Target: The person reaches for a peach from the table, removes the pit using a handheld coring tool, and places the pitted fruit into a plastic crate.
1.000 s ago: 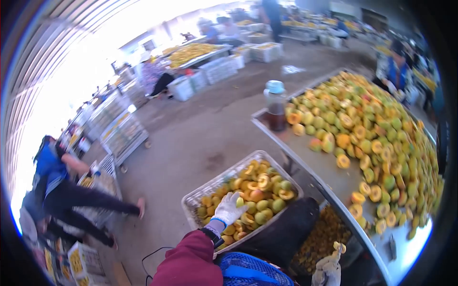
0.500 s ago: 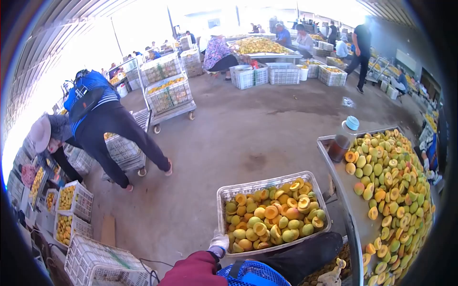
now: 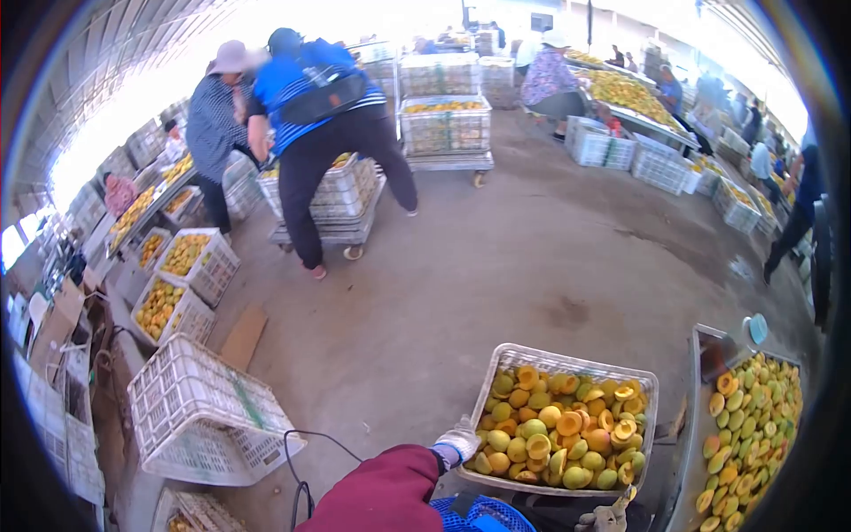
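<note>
My left hand, in a white glove, grips the left rim of a white plastic crate. The crate is full of halved yellow-green fruit, apricots by their look, some with hollow orange insides upward. Low in the view, below the crate's near edge, my right hand wears a stained glove. Its fingers are curled, with a small yellowish tip sticking up; whether that is a finger or a held thing I cannot make out.
At right stands a metal-edged table heaped with fruit halves, a blue-capped bottle at its corner. An overturned white crate and a cable lie left. Two people bend over a crate on a cart; another loaded trolley stands behind.
My view has swung left, so the crate and table appear farther right. My left hand stays on the crate's rim. The bent person in blue and the person in the hat have straightened somewhat.
</note>
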### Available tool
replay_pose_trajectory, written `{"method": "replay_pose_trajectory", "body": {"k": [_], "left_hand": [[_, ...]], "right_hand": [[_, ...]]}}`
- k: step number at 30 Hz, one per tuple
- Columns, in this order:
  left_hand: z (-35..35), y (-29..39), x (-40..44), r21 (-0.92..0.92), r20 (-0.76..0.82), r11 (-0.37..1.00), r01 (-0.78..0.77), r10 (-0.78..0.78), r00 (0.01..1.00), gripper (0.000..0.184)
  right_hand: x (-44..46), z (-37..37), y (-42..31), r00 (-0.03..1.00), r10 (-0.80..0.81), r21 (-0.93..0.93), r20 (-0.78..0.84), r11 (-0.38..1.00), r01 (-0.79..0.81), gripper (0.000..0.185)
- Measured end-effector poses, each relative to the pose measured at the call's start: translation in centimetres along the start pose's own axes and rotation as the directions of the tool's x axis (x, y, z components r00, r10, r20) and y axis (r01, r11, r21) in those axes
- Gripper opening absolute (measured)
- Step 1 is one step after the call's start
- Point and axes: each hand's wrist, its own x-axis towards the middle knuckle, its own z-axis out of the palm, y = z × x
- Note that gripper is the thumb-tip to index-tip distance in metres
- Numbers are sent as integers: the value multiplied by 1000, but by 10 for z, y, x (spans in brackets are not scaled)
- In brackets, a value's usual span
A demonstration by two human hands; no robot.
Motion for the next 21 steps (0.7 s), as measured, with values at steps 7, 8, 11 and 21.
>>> {"method": "replay_pose_trajectory", "body": {"k": [7, 8, 11, 21], "left_hand": [[-10, 10, -6, 35, 78, 999, 36, -38, 996, 71], [-10, 9, -4, 33, 74, 999, 35, -37, 997, 71], [0, 2, 5, 53, 71, 998, 34, -38, 997, 72], [-1, 6, 4, 30, 60, 999, 34, -36, 998, 59]], "right_hand": [[5, 14, -17, 994, 113, -6, 14, 994, -113, 12], [4, 14, -17, 993, 117, -6, 16, 993, -117, 12], [1, 13, -16, 992, 126, -8, 22, 992, -126, 13], [-14, 5, -12, 995, 97, 6, 8, 995, -97, 14]]}}
